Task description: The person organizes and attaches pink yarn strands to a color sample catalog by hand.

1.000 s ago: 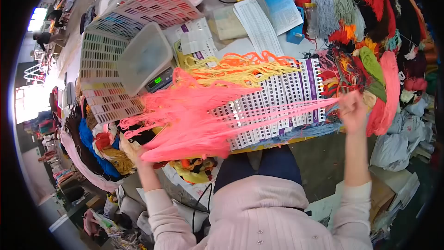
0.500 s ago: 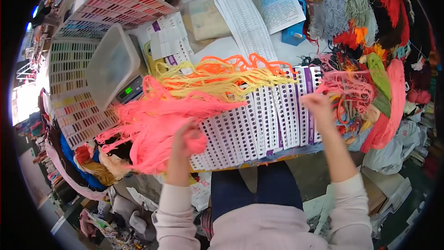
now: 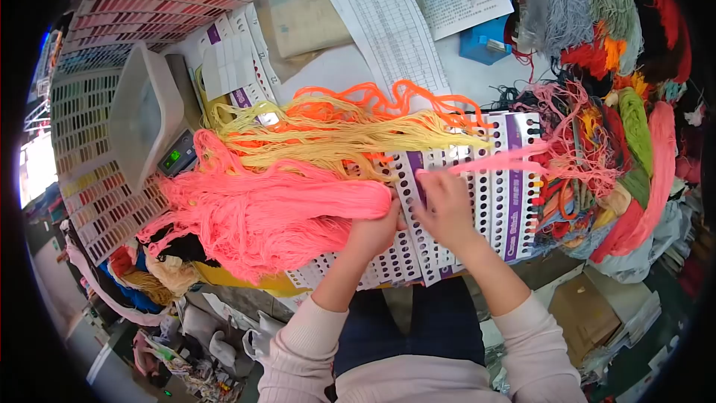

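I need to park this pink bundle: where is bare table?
Bare tabletop shows between the small cards and the printed list, and a sliver by the blue box. The yarn heap at right and the colour charts at left are crowded.

A single camera is sitting on the person's head, looking forward and steeply down over the table (image 3: 332,75). Its fisheye lens is bending the scene and darkening the corners. The left hand (image 3: 373,227) and right hand (image 3: 446,213) are showing close beneath it, just below centre, at the pink yarn (image 3: 276,213) on the card (image 3: 492,201). The table is running out of frame at the top. The person's sleeves (image 3: 313,343) and lap (image 3: 418,321) are filling the bottom edge.
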A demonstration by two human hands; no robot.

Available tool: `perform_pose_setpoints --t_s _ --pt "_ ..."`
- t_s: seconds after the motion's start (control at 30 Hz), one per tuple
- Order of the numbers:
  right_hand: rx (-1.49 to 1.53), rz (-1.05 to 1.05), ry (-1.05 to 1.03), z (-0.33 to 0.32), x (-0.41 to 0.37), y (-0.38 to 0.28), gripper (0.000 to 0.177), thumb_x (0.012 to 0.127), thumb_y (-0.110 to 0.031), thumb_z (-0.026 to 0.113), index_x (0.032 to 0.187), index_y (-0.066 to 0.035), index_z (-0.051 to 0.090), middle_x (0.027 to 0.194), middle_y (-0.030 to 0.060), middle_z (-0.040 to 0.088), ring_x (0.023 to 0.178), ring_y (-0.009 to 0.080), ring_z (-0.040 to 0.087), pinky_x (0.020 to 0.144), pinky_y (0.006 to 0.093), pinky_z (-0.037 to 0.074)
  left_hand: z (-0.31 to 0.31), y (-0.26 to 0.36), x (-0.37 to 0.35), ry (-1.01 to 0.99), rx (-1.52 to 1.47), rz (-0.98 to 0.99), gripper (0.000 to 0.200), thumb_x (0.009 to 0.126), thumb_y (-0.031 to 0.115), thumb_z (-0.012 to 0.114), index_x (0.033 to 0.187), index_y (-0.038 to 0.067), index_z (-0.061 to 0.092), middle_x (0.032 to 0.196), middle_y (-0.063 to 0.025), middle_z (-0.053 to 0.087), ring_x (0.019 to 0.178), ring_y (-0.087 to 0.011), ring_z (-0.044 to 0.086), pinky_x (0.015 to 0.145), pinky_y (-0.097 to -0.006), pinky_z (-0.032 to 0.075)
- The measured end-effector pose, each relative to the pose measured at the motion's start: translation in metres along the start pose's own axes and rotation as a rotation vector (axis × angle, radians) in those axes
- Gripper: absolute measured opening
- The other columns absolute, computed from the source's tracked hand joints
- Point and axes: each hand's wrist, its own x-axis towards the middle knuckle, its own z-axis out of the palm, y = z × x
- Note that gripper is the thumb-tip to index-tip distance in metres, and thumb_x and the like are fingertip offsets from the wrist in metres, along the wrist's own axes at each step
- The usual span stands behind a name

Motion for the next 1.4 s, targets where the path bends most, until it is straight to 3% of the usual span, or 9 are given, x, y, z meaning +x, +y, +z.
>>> perform_pose_setpoints --t_s 0.23,0.43,0.47,0.7,0.87,1.07,1.17,1.37,1.4 --pt "0.086 -0.016 -0.093 -0.008 -0.004 -0.011 0.043 0.055 -0.006 0.061 0.097 -0.002 0.052 0.092 0.0119 0.047 0.079 0.0266 0.047 0.068 0.0344 0.036 -0.002 -0.011 0.015 -0.141 -0.123 0.182 0.008 0.081 0.008 0.047 0.08 0.001 0.051 0.06 -0.0008 0.049 0.049 -0.0069 0.046 0.045 -0.0206 0.038" --pt "0.381 0.185 -0.026 -0.011 0.01 -0.005 0.036 0.053 -0.003 0.056 0.089 -0.002 0.054 0.087 0.0122 0.048 0.077 0.0261 0.051 0.065 0.0304 0.043 0.0 0.021 0.004 -0.033 -0.107 0.134 0.005 0.077 0.009 0.053 0.077 0.004 0.053 0.058 0.0004 0.049 0.049 -0.0063 0.045 0.046 -0.0197 0.038" --pt "0.386 0.2 -0.019 -0.013 0.012 -0.006 0.036 0.053 -0.003 0.056 0.089 -0.002 0.054 0.087 0.0121 0.048 0.077 0.0261 0.051 0.065 0.0303 0.043 -0.017 0.028 0.001 -0.025 -0.183 -0.101 0.006 0.075 0.01 0.057 0.077 0.005 0.054 0.059 0.001 0.049 0.05 -0.0058 0.045 0.046 -0.0197 0.037" --pt "0.316 0.137 -0.006 -0.003 0.011 -0.001 0.035 0.056 -0.007 0.058 0.091 -0.001 0.052 0.088 0.0129 0.047 0.076 0.0277 0.051 0.067 0.0331 0.043 -0.022 0.014 0.01 0.019 -0.248 0.075 0.005 0.075 0.007 0.058 0.077 0.004 0.055 0.06 0.0028 0.048 0.052 -0.0057 0.043 0.047 -0.0193 0.035" --pt "0.34 0.118 0.001 0.0 0.015 0.004 0.021 0.067 0.0 0.052 0.088 -0.002 0.047 0.082 0.0124 0.047 0.07 0.0301 0.05 0.059 0.0355 0.042 -0.044 0.026 -0.013 -0.483 -0.656 -0.164 0.022 0.083 0.02 0.046 0.091 0.001 0.053 0.057 0.0003 0.048 0.047 -0.0037 0.039 0.046 -0.016 0.032" --pt "0.396 0.139 0.033 0.007 0.008 0.012 0.022 0.067 0.003 0.05 0.088 -0.001 0.045 0.076 0.0133 0.049 0.069 0.0305 0.051 0.057 0.0363 0.041 -0.031 0.015 0.004 -0.273 -0.545 -0.092 0.02 0.082 0.018 0.047 0.087 0.0 0.055 0.057 -0.0008 0.05 0.047 -0.0051 0.042 0.045 -0.0169 0.035" --pt "0.383 0.122 0.035 0.006 0.009 0.012 0.023 0.067 0.003 0.05 0.089 -0.001 0.045 0.076 0.0138 0.05 0.067 0.031 0.051 0.057 0.0374 0.041 -0.021 0.02 0.001 -0.008 -0.338 -0.051 0.014 0.081 0.013 0.05 0.083 0.001 0.056 0.057 -0.0009 0.049 0.047 -0.0063 0.043 0.044 -0.0186 0.036" --pt "0.347 0.13 0.003 0.006 0.008 0.012 0.023 0.067 0.002 0.05 0.089 -0.002 0.044 0.077 0.0137 0.05 0.068 0.0309 0.051 0.059 0.0379 0.04 -0.026 0.018 -0.005 0.216 -0.334 0.09 0.019 0.084 0.015 0.045 0.092 0.0 0.054 0.06 -0.0008 0.05 0.047 -0.0055 0.04 0.042 -0.0178 0.032" --pt "0.343 0.129 0.011 0.006 0.008 0.013 0.023 0.067 0.002 0.05 0.089 -0.002 0.044 0.076 0.0136 0.05 0.069 0.0313 0.051 0.059 0.0381 0.04 -0.029 0.02 -0.008 0.136 -0.498 0.059 0.019 0.084 0.016 0.044 0.093 0.001 0.053 0.059 -0.001 0.049 0.046 -0.0056 0.04 0.042 -0.0177 0.031"
